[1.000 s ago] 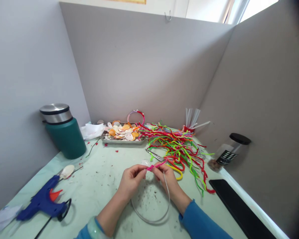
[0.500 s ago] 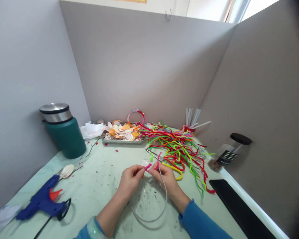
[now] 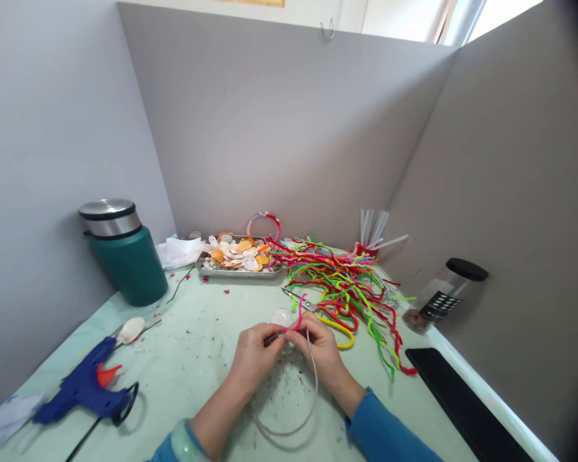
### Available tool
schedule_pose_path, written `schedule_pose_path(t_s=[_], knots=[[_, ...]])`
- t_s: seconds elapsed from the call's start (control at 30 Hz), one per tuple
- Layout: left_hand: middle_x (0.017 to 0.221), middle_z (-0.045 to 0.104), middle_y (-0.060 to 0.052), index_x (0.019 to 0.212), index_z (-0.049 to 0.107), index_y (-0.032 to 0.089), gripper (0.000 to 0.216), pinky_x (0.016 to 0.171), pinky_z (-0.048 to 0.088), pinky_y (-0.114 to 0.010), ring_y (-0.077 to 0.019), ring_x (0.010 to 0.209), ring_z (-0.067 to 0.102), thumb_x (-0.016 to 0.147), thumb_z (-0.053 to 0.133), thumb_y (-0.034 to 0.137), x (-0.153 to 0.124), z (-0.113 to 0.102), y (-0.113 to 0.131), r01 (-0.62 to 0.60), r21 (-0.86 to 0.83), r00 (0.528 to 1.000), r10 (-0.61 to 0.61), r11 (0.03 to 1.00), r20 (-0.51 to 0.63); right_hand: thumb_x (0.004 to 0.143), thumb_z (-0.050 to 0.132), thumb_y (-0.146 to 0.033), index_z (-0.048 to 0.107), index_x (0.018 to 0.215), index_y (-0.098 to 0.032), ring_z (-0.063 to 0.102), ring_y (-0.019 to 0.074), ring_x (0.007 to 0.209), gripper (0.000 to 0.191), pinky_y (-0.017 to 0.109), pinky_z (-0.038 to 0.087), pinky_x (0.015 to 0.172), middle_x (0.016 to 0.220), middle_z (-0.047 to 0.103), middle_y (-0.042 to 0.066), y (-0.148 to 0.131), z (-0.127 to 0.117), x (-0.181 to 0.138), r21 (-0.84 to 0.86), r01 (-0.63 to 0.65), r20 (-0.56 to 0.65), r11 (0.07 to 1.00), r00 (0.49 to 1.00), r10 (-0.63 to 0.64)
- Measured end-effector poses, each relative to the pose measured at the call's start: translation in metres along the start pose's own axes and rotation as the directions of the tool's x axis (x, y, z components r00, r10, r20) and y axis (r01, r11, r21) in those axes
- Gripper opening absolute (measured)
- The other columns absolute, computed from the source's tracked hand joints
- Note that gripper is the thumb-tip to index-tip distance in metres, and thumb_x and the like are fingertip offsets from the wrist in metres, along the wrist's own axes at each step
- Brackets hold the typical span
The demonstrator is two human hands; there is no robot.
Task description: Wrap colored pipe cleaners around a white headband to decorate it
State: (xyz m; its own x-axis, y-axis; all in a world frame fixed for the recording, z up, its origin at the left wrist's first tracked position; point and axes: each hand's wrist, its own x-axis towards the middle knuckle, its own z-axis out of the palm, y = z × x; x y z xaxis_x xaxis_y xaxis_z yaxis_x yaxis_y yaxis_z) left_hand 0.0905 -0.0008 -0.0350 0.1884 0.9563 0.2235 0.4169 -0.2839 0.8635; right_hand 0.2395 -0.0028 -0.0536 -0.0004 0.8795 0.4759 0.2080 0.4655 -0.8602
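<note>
My left hand [image 3: 254, 356] and my right hand [image 3: 324, 353] meet above the table's middle, thumbs and fingertips pinched. A bright pink pipe cleaner [image 3: 300, 313] runs between them, its free end standing up beyond the right fingertips. The thin whitish hoop [image 3: 313, 399] hangs below in a loop, passing behind my left wrist; its top is hidden in my fingers. Just beyond my right hand lie open scissors [image 3: 334, 316] with red and yellow handles. A small clear round piece [image 3: 281, 316] lies behind the fingertips.
A heap of coloured pipe cleaners [image 3: 337, 273] spreads back right, beside a metal tray [image 3: 241, 274] of shells and a pink-red wrapped hoop [image 3: 264, 215]. Glue sticks [image 3: 376, 228], a jar [image 3: 450, 292] and a black slab [image 3: 462, 398] are right; a blue glue gun [image 3: 84, 385] and green flask [image 3: 128, 263] left.
My hands have drawn closer together and slightly lower. Less pink shows between the fingertips, and the upright pink end has shifted a little left. The hoop has swung slightly left.
</note>
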Motion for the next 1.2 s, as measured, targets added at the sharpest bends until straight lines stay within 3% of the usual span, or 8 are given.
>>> schedule_pose_path(t_s=[0.17, 0.3, 0.53, 0.77, 0.87, 1.07, 1.2], knots=[[0.066, 0.067, -0.003, 0.075, 0.073, 0.017, 0.023, 0.058, 0.039, -0.023, -0.0157, 0.061, 0.056, 0.074, 0.055, 0.032, 0.003, 0.000, -0.002, 0.050, -0.030, 0.999, -0.050, 0.998, -0.017, 0.073, 0.065, -0.031, 0.059, 0.093, -0.020, 0.046, 0.0132, 0.062, 0.023, 0.025, 0.037, 0.057, 0.070, 0.052, -0.002, 0.001, 0.003, -0.001, 0.112, -0.138, -0.027, 0.984, 0.990, 0.141], [0.052, 0.056, 0.000, 0.064, 0.069, 0.015, 0.031, 0.051, 0.033, -0.022, -0.0128, 0.052, 0.046, 0.074, 0.055, 0.040, 0.004, 0.001, -0.006, 0.109, -0.139, 0.994, -0.105, 0.984, 0.035, 0.076, 0.061, -0.034, 0.061, 0.079, -0.018, 0.047, 0.0144, 0.063, 0.016, 0.025, 0.038, 0.058, 0.069, 0.055, 0.001, -0.002, 0.001, 0.000, 0.092, -0.172, 0.024, 0.981, 0.985, 0.171], [0.042, 0.035, 0.007, 0.056, 0.057, 0.014, 0.035, 0.042, 0.019, -0.021, -0.0065, 0.040, 0.028, 0.073, 0.056, 0.044, 0.003, -0.003, 0.002, 0.246, -0.305, 0.966, -0.209, 0.920, 0.151, 0.076, 0.062, -0.032, 0.060, 0.078, -0.018, 0.041, 0.0111, 0.055, 0.014, 0.023, 0.033, 0.051, 0.062, 0.050, -0.002, -0.005, 0.000, 0.000, 0.137, -0.268, 0.062, 0.954, 0.963, 0.262], [0.041, 0.035, 0.007, 0.054, 0.052, 0.014, 0.040, 0.038, 0.013, -0.021, -0.0045, 0.036, 0.024, 0.066, 0.060, 0.052, 0.002, -0.003, 0.005, 0.372, -0.450, 0.926, -0.292, 0.811, 0.240, 0.077, 0.061, -0.033, 0.061, 0.075, -0.018, 0.041, 0.0104, 0.052, 0.014, 0.022, 0.032, 0.049, 0.059, 0.050, -0.003, -0.004, 0.000, -0.001, 0.165, -0.276, 0.107, 0.947, 0.959, 0.261], [0.039, 0.032, 0.007, 0.053, 0.052, 0.015, 0.044, 0.038, 0.013, -0.021, -0.0045, 0.035, 0.023, 0.067, 0.058, 0.056, 0.002, -0.003, 0.007, 0.374, -0.436, 0.925, -0.298, 0.818, 0.235, 0.076, 0.062, -0.034, 0.061, 0.075, -0.018, 0.040, 0.0104, 0.051, 0.015, 0.022, 0.032, 0.048, 0.059, 0.050, -0.003, -0.005, 0.000, 0.000, 0.179, -0.291, 0.099, 0.940, 0.956, 0.277], [0.045, 0.041, 0.005, 0.055, 0.052, 0.014, 0.039, 0.037, 0.013, -0.021, -0.0036, 0.036, 0.024, 0.066, 0.060, 0.051, 0.003, -0.004, 0.008, 0.412, -0.450, 0.908, -0.317, 0.793, 0.274, 0.075, 0.062, -0.035, 0.061, 0.073, -0.018, 0.038, 0.0093, 0.049, 0.017, 0.022, 0.029, 0.046, 0.056, 0.048, -0.004, -0.007, -0.001, 0.000, 0.233, -0.304, 0.179, 0.924, 0.947, 0.266], [0.045, 0.040, 0.006, 0.056, 0.053, 0.014, 0.041, 0.038, 0.016, -0.020, -0.0045, 0.037, 0.027, 0.070, 0.056, 0.052, 0.004, 0.000, 0.000, 0.338, -0.392, 0.938, -0.270, 0.855, 0.218, 0.073, 0.064, -0.036, 0.060, 0.074, -0.018, 0.038, 0.0088, 0.048, 0.019, 0.021, 0.029, 0.045, 0.056, 0.048, -0.004, -0.007, -0.001, 0.001, 0.244, -0.340, 0.145, 0.908, 0.939, 0.312]])
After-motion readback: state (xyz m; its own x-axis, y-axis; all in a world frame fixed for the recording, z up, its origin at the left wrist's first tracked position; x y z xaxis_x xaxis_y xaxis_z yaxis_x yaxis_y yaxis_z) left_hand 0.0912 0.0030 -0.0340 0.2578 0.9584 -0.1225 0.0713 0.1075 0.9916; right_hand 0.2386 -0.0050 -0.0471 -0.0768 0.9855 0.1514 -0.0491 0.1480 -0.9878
